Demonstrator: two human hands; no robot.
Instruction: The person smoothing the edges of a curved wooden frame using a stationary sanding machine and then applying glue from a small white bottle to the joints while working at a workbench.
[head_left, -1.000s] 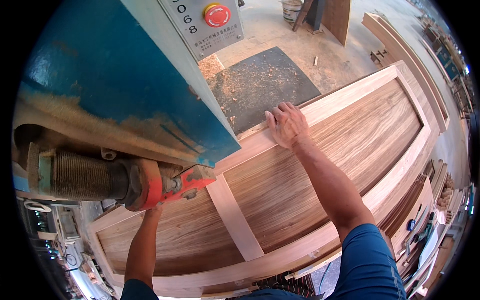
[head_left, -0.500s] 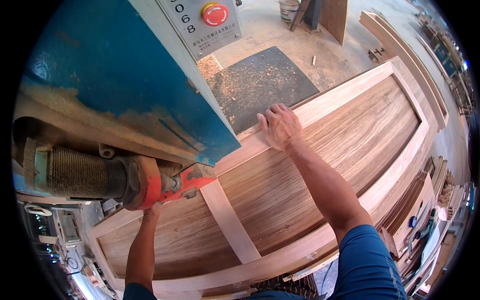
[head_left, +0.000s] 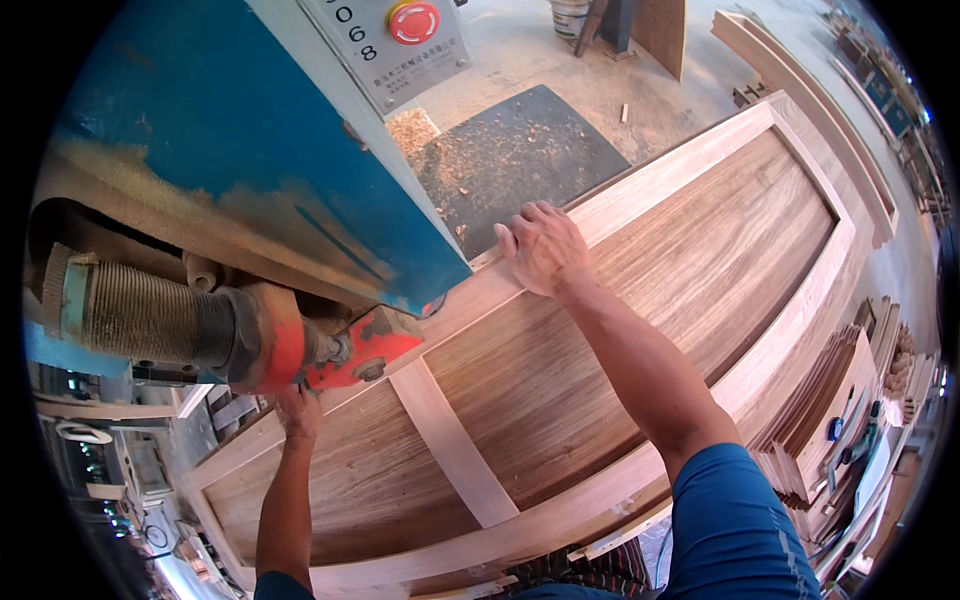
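Observation:
A large framed wooden door panel [head_left: 650, 290] lies flat before me, with a pale crossbar [head_left: 447, 440] between its two inset fields. My right hand [head_left: 545, 250] is closed over the frame's far rail, its fingers curled at the outer edge. At the left, my left hand [head_left: 298, 410] rests at the same far rail, just under the red machine head [head_left: 365, 348]. That head hides most of its fingers. Above the panel stands a dusty blue machine [head_left: 240, 130], with a ribbed cylinder [head_left: 150, 310] beside the red head.
A red stop button [head_left: 413, 22] sits on the machine's grey control plate. Beyond the panel lies a dark mat [head_left: 520, 165] strewn with shavings. A long wooden frame [head_left: 810, 120] stands at the far right; stacked boards [head_left: 815, 410] and tools are at the near right.
My right hand has shifted slightly left. The machine sits a little higher and further left in the view, and more of my left hand shows below the red head.

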